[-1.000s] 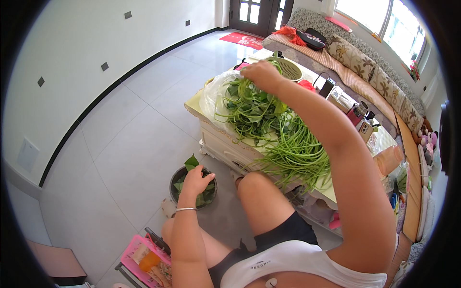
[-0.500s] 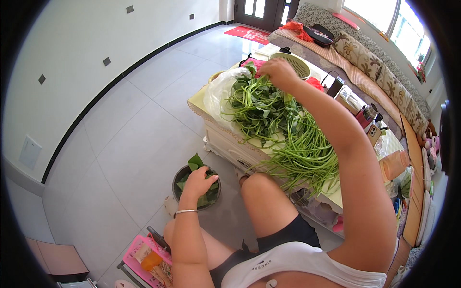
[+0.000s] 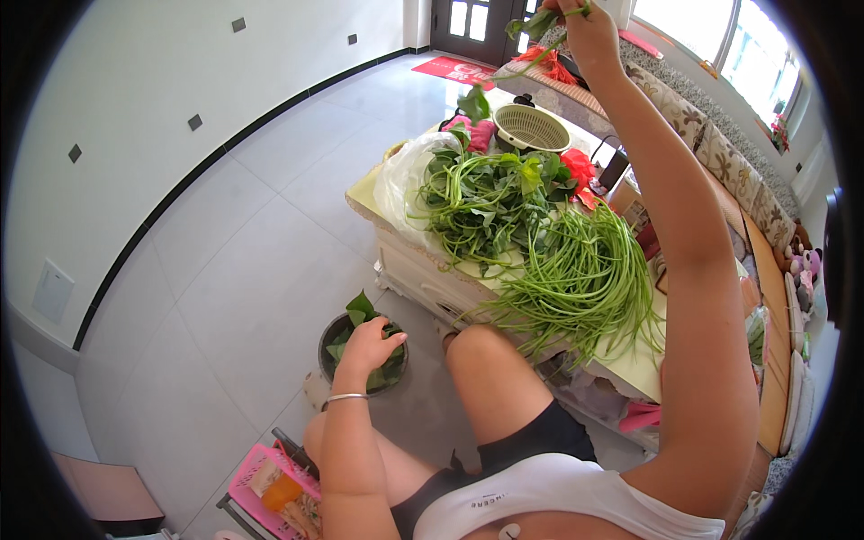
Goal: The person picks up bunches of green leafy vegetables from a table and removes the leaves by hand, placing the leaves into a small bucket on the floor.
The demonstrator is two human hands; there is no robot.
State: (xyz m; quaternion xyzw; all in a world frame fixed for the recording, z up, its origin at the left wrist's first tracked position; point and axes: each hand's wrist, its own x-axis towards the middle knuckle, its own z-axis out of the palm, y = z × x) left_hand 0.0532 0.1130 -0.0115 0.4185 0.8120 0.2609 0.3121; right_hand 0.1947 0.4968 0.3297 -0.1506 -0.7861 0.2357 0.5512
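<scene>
Above the table, the right hand holds leafy greens.

On the counter, a bag lies left of the leafy heap, stems nearer on the right, a basket behind. The bucket, leaves inside, stands on the floor left of the counter.
</scene>
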